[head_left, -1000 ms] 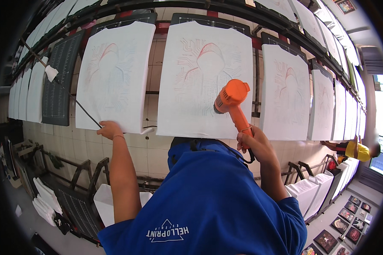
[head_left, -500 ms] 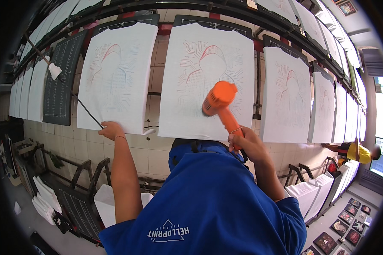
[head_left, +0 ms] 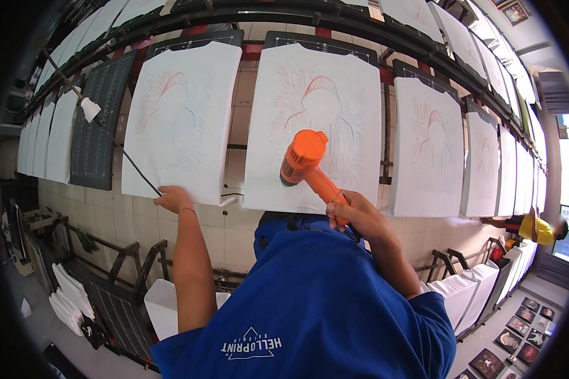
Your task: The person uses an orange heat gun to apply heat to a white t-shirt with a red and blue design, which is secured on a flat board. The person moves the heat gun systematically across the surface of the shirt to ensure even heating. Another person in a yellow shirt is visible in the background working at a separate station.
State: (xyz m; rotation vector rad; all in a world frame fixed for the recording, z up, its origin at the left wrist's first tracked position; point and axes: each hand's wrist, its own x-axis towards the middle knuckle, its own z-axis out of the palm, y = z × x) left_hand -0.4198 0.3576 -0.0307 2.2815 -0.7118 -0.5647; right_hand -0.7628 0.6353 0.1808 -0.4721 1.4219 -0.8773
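Observation:
My right hand [head_left: 359, 216] is wrapped round the handle of an orange heat gun [head_left: 306, 150]. The gun's dark nozzle points down and left over a white T-shirt [head_left: 269, 170] stretched on a dark board, above its faint red-and-blue hooded-figure print. At the lower edge of the neighbouring white T-shirt [head_left: 171, 164], the fingers of my left hand [head_left: 174, 199] are closed on a thin black cord [head_left: 129, 158]. That cord slants up to the left and bears a white wrapping [head_left: 90, 109].
A bare dark print board [head_left: 101, 126] stands left of the shirts. More white shirts on boards [head_left: 427, 151] continue rightward. Behind them runs a dark rail [head_left: 259, 14]. Black metal frames [head_left: 136, 262] flank me, and a person in yellow [head_left: 534, 227] is at the far right.
The heat gun and my right hand have moved left across the printed shirt. My left hand keeps its hold on the cord. The whole view has shifted slightly.

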